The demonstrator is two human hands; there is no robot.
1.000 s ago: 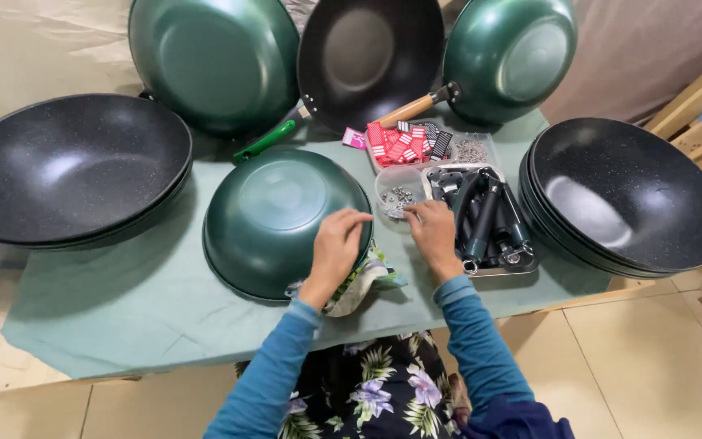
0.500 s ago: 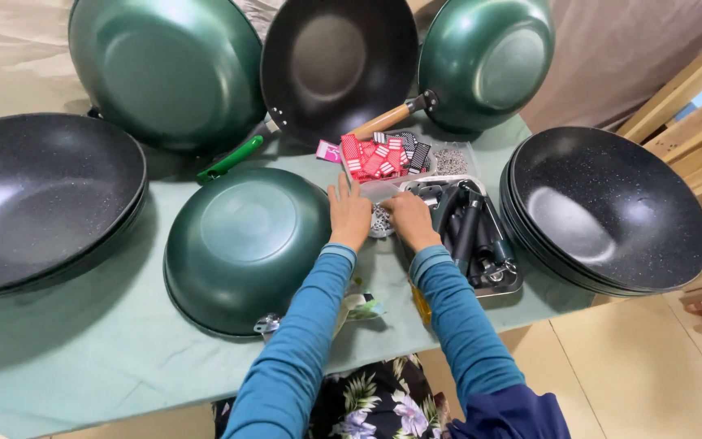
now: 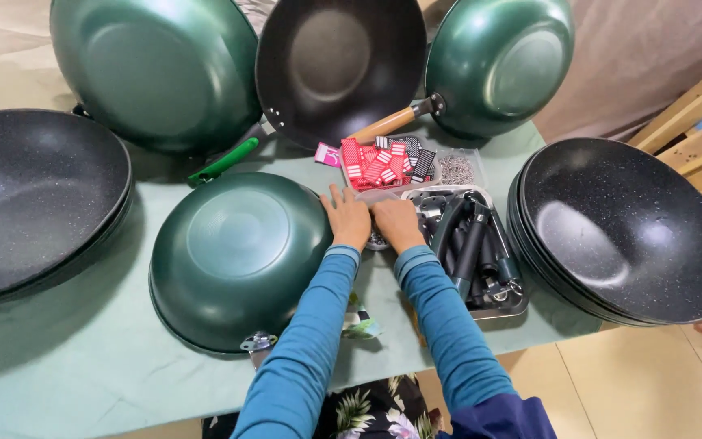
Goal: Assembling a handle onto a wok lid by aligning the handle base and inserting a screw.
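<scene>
An upside-down green wok (image 3: pixel 237 256) lies on the table in front of me, a metal bracket at its near rim. My left hand (image 3: pixel 347 218) and my right hand (image 3: pixel 396 223) rest side by side just to its right, over a small clear container of metal bits (image 3: pixel 378 241) that they mostly hide. Whether either hand grips anything is hidden. Right of the hands a metal tray (image 3: pixel 504 307) holds several black handles (image 3: pixel 471 244).
Stacked black woks sit at the left (image 3: pixel 30 203) and right (image 3: pixel 619 232). Three more woks lean at the back: green (image 3: pixel 152 69), black (image 3: pixel 339 65), green (image 3: pixel 497 61). Red and black tags (image 3: pixel 379 161) lie behind the tray. A pale green cloth (image 3: pixel 58 366) covers the table.
Both hands moved from the near rim of the upturned wok forward to the small container beside the tray. The camera has come closer.
</scene>
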